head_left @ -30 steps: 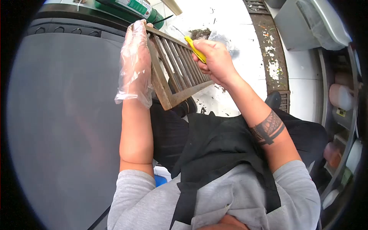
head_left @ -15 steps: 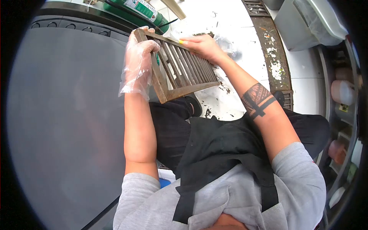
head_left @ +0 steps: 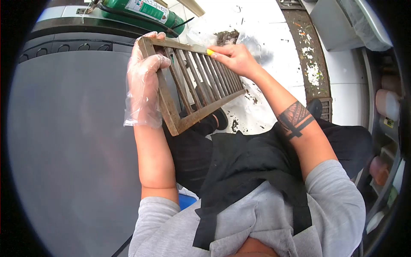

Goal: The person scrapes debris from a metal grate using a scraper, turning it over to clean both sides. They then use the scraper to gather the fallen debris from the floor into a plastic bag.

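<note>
A brown-stained metal drain grate (head_left: 199,112) is held up at a tilt over my lap, its bars running between two long rails. My left hand (head_left: 147,73), in a clear plastic glove, grips the grate's near left end, with the thumb over the frame. My bare right hand (head_left: 235,59) is closed around a small yellow-handled knife (head_left: 209,52) at the grate's upper rail. Its pale blade lies along that rail, and most of the handle is hidden by my fingers.
An open floor drain channel (head_left: 305,60) with debris runs at the right. Dark scraps (head_left: 227,37) lie on the white floor. A green cylinder (head_left: 145,12) lies at upper left beside a grey surface (head_left: 77,141). A grey bin (head_left: 338,30) and shelves (head_left: 379,128) stand right.
The grate's near end has come lower, left and closer to me, with my left hand on it. My right hand and the knife have shifted slightly right and down along the rail.
</note>
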Motion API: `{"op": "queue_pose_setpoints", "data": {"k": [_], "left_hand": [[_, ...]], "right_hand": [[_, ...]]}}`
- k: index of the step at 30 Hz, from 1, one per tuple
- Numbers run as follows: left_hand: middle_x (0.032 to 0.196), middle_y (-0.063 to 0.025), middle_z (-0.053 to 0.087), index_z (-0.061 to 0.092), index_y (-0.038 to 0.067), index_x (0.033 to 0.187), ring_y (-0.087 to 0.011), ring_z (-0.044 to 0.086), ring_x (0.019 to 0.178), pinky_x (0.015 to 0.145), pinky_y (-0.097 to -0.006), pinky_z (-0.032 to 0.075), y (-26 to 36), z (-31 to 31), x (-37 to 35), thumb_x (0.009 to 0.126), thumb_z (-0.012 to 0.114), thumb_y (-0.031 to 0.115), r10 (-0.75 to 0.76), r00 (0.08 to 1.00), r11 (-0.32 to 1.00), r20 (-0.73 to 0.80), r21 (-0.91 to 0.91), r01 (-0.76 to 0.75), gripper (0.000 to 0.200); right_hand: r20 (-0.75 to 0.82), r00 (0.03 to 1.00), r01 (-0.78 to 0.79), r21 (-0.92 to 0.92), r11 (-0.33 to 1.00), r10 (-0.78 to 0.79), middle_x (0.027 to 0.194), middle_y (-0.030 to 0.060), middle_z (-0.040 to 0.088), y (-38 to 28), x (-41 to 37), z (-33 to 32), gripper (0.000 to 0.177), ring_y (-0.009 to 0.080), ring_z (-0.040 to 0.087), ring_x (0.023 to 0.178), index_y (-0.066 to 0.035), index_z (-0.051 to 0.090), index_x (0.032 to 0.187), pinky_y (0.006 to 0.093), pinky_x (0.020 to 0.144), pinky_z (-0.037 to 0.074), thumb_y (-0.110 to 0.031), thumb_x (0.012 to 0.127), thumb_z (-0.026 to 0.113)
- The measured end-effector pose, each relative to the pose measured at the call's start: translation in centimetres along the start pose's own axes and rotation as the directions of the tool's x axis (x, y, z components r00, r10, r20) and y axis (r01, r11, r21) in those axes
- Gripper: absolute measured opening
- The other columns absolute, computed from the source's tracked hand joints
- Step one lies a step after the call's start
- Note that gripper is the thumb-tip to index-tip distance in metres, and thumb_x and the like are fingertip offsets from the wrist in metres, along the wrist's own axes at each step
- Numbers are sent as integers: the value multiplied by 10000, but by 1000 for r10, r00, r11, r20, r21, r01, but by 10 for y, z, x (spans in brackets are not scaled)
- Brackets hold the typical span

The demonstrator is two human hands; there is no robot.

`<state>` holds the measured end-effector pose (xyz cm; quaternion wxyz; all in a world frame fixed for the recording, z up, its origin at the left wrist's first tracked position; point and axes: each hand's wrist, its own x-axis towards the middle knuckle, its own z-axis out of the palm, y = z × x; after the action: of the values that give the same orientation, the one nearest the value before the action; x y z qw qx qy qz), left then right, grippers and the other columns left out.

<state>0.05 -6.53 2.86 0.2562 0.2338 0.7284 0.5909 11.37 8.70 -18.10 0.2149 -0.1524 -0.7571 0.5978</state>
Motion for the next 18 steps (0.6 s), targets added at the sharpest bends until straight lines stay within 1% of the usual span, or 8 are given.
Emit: {"op": "queue_pose_setpoints", "data": {"k": [2,7,10,13,14,16,17,18], "left_hand": [[1336,-133,652,565,-15,1323,-191,621,1084,985,-283,478,-2,-1,5,737,534,-34,13,1000,1000,14,-7,-13,587],[1340,-137,648,566,-22,1328,-199,610,1078,1017,-292,469,-3,-1,3,736,540,-30,24,999,999,23,20,-25,593],[1322,-131,651,559,-28,1335,-204,611,1077,1019,-300,473,-4,-2,7,742,529,-34,37,999,999,19,7,-37,594],[1295,-115,655,567,-28,1329,-197,607,1086,1011,-299,477,0,-1,3,741,519,-35,15,999,995,31,94,-18,590],[1293,-110,656,571,-28,1324,-189,606,1079,1000,-295,481,-1,0,1,742,519,-36,15,999,998,28,59,-16,585],[1290,-105,658,575,-28,1320,-181,606,1072,990,-291,485,-2,0,4,743,518,-37,27,999,999,30,24,-28,580],[1198,-65,654,604,-3,1274,-155,600,1000,932,-266,476,-3,-1,6,743,547,-17,40,999,999,37,-7,-40,534],[1106,-26,650,633,22,1228,-128,594,927,874,-241,467,-5,0,7,743,575,2,47,998,998,45,-39,-45,489]], "right_hand": [[-92,994,55,-10,998,-56,1072,126,772,12,-5,6,353,243,759,996,-137,752,1216,314,893,567,-364,953,691],[-103,993,59,-4,998,-59,1087,150,760,-9,8,2,346,263,754,1014,-138,758,1208,315,903,567,-360,950,694],[-27,993,109,-144,983,-115,1079,162,771,3,4,-5,331,204,754,973,-84,744,1229,301,874,564,-281,964,720],[-90,987,123,-80,989,-130,1068,162,771,-23,9,0,303,225,757,968,-95,753,1225,300,871,562,-249,966,713],[-113,974,182,-126,975,-197,1051,163,769,-17,10,3,295,223,755,938,-93,755,1221,300,850,563,-231,964,713],[-118,972,192,-111,975,-204,1050,165,768,2,3,6,295,220,753,924,-87,751,1221,302,835,564,-228,964,713],[-113,972,194,-99,976,-205,1048,166,766,-5,2,3,296,218,751,911,-81,747,1222,305,820,564,-224,964,713],[-97,971,193,-217,957,-218,1051,169,765,-10,2,0,298,219,746,894,-77,747,1221,310,809,562,-220,961,716]]}}
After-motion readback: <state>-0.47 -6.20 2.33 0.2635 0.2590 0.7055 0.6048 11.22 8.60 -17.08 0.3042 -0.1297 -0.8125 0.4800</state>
